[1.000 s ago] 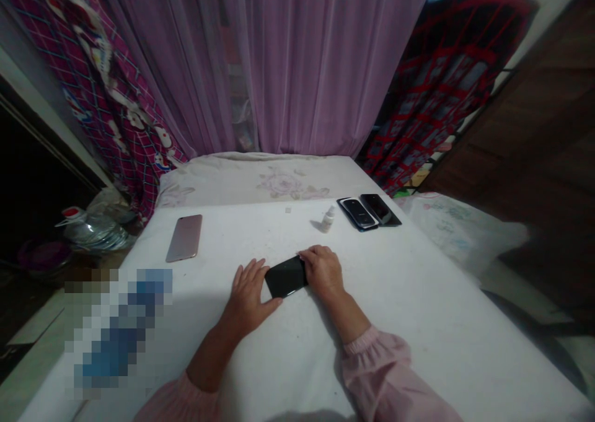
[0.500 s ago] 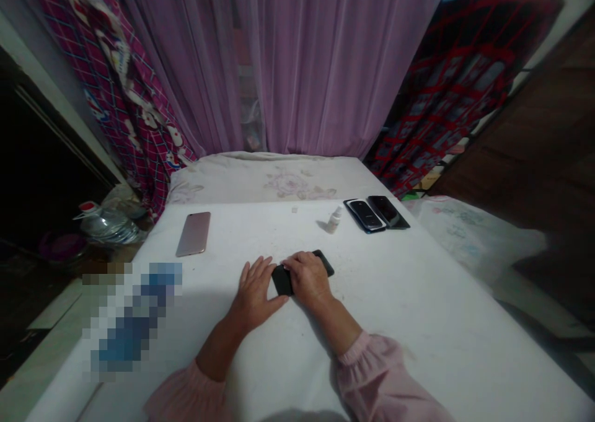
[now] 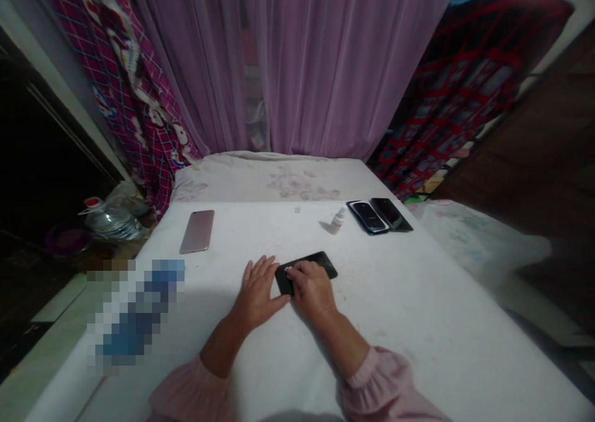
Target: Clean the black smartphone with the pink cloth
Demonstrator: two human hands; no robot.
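A black smartphone (image 3: 320, 262) lies flat on the white-covered table, its long side running left to right. My left hand (image 3: 257, 290) rests at the phone's left end, fingers spread and thumb along the near corner. Over the middle of the phone, my right hand (image 3: 313, 289) has its fingers drawn together on a small white piece (image 3: 288, 269), pressed to the dark surface. Whether this piece is cloth or tissue I cannot tell. My right hand covers part of the phone's near side.
A rose-gold phone (image 3: 198, 231) lies face down at left, with a pixelated blue patch (image 3: 142, 310) nearer me. Toward the back right stand a small white bottle (image 3: 337, 221), a dark phone in white packaging (image 3: 368, 216) and another dark phone (image 3: 391, 214). A tiny pale piece (image 3: 297, 210) lies farther back.
My right hand has slid slightly right and toward me over the phone, uncovering more of its far edge. My left hand stays at the phone's end. The view has shifted a little.
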